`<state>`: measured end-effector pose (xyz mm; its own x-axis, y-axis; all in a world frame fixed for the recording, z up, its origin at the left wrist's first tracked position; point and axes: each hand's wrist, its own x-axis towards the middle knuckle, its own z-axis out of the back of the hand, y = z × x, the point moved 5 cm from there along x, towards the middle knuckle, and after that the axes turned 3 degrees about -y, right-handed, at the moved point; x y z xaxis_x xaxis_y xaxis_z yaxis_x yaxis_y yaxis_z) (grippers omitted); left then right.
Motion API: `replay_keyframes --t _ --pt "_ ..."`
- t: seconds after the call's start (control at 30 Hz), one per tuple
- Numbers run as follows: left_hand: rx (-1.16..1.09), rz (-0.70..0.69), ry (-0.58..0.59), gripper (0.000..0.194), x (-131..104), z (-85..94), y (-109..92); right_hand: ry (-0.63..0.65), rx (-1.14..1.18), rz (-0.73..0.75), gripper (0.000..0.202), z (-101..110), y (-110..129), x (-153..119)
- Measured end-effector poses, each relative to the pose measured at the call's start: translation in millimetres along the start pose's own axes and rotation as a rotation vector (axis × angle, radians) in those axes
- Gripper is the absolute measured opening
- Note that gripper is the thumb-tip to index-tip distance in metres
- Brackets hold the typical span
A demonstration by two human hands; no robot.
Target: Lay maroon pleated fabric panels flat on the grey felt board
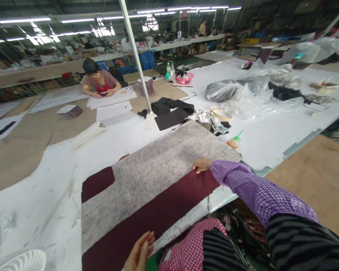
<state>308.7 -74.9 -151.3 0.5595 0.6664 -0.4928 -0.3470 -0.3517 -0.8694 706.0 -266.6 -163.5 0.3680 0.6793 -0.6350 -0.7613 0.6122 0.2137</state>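
Note:
A long maroon fabric strip lies along the near side of a worn grey board on the table. My right hand, in a purple checked sleeve, is closed at the strip's far right edge, where the material bunches into fine ridges. At the strip's near edge, my left hand has its fingers stretched out and holds nothing. A smaller maroon piece rests flat on the board's left corner, apart from both hands.
Beyond the board are black pieces, a tape roll and an orange squeeze bottle. A metal pole rises behind them. A co-worker sits across the table. Plastic-wrapped bundles lie to the right.

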Motion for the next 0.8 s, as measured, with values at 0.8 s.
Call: replay_keyframes --t 0.8 --pt "1.197 -1.044 0.708 0.055 42 -264.1 -30 -0.153 0.035 0.026 0.02 -5 1 -3"
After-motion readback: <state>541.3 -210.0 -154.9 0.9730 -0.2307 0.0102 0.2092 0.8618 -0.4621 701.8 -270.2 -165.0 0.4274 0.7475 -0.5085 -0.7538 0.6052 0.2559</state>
